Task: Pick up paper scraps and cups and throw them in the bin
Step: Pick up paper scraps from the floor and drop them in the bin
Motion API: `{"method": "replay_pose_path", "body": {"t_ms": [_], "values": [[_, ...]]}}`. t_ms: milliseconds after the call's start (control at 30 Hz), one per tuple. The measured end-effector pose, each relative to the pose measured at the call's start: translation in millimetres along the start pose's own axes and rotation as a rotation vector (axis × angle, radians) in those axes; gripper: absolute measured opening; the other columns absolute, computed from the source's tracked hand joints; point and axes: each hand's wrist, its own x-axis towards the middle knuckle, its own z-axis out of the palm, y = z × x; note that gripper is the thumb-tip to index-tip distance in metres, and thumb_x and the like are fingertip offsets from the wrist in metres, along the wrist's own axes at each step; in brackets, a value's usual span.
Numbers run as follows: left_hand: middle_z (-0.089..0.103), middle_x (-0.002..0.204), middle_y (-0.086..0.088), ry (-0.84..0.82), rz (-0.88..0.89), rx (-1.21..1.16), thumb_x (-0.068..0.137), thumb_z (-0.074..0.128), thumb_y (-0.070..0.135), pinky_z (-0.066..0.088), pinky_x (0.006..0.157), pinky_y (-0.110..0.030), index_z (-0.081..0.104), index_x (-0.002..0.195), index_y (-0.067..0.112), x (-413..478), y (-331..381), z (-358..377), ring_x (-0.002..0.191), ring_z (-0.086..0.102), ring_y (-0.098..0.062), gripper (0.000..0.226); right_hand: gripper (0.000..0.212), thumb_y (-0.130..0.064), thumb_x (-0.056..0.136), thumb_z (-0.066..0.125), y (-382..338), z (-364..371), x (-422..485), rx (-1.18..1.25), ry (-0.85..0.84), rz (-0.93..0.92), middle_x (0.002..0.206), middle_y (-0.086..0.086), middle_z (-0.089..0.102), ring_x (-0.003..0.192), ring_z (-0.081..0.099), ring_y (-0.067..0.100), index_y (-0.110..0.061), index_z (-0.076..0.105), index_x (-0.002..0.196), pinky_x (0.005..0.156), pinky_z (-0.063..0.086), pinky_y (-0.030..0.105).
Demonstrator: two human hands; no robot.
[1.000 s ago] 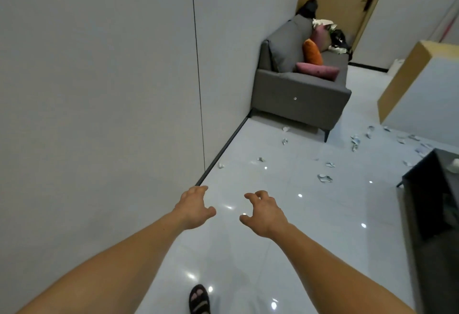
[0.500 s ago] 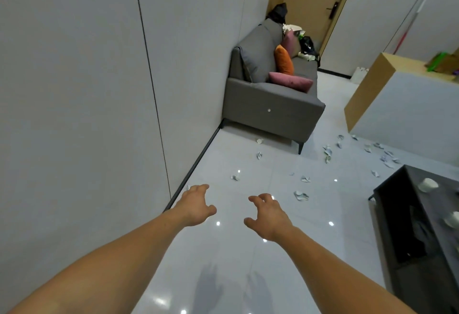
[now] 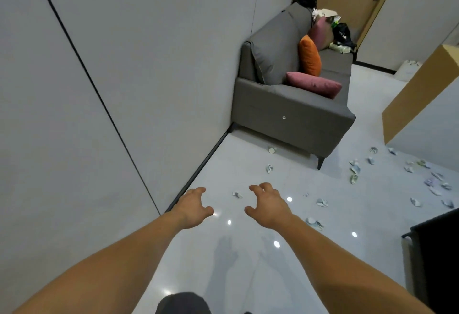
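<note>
Paper scrap (image 3: 237, 194), seemingly crumpled, lies beyond left hand (image 3: 192, 210) and right hand (image 3: 269, 208), both spread.

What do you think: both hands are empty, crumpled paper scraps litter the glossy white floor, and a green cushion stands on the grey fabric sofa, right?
Not quite: the head view shows the upright cushion on the grey fabric sofa is orange, not green. The left hand and right hand are empty, and paper scraps litter the white floor.
</note>
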Motion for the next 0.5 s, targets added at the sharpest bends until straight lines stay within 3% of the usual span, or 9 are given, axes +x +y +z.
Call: {"method": "replay_pose_path", "body": {"t_ms": [233, 500], "values": [[0.027, 0.154, -0.004, 0.006, -0.053, -0.046, 0.086, 0.06, 0.038, 0.034, 0.11, -0.036, 0.024, 0.15, 0.02, 118, 8, -30, 0.137, 0.034, -0.023, 0.076, 0.066, -0.045, 0.09, 0.057, 10, -15, 125, -0.026, -0.088, -0.01, 0.151, 0.002, 0.027, 0.133, 0.035, 0.025, -0.027, 0.031, 0.148, 0.101, 0.041, 0.038], [0.026, 0.154, -0.006, -0.139, -0.144, -0.049, 0.09, 0.058, 0.037, 0.033, 0.11, -0.034, 0.021, 0.151, 0.019, 269, -3, -63, 0.138, 0.031, -0.024, 0.074, 0.065, -0.045, 0.091, 0.056, 12, -11, 282, -0.043, -0.212, 0.052, 0.15, 0.001, 0.029, 0.132, 0.036, 0.024, -0.027, 0.031, 0.148, 0.099, 0.042, 0.036]]}}
